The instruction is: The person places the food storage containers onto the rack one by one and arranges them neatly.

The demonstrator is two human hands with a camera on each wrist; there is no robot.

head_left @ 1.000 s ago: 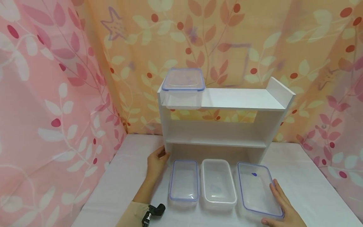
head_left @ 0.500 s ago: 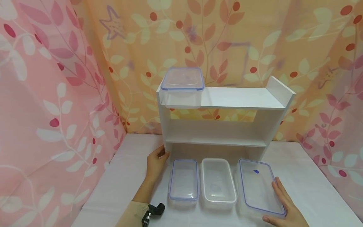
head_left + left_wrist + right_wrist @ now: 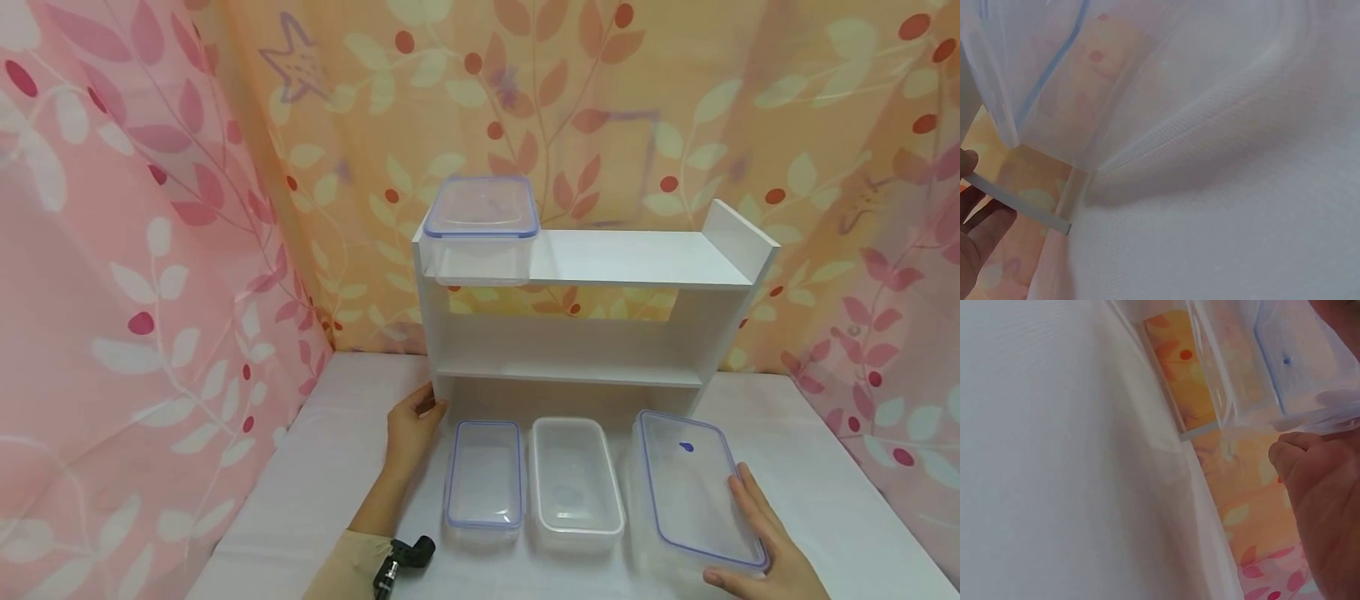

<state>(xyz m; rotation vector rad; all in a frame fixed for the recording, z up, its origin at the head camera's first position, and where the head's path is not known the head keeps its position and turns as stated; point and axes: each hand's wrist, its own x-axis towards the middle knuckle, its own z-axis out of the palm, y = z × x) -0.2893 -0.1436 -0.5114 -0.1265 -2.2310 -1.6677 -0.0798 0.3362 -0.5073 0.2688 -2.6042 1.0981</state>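
Observation:
My left hand (image 3: 408,435) grips the lower left side panel of a white shelf (image 3: 573,379), thumb on one face and fingers on the other, as the left wrist view (image 3: 985,231) shows. At the right front, my right hand (image 3: 772,537) holds a clear food container (image 3: 697,492) with a blue-edged lid and a small blue mark. Its fingers lie along the right side, the thumb at the near edge. Beside that stand a container with a whitish rim (image 3: 576,479) and a smaller blue-rimmed container (image 3: 486,479).
A squarish blue-lidded container (image 3: 482,225) sits at the left end of the top shelf board (image 3: 637,258). Patterned curtains (image 3: 360,167) hang behind and at both sides. A white cloth (image 3: 337,433) covers the table.
My right hand has shifted the right container a little to the right and away from me, widening its gap from the middle one. The left hand has stayed on the shelf panel.

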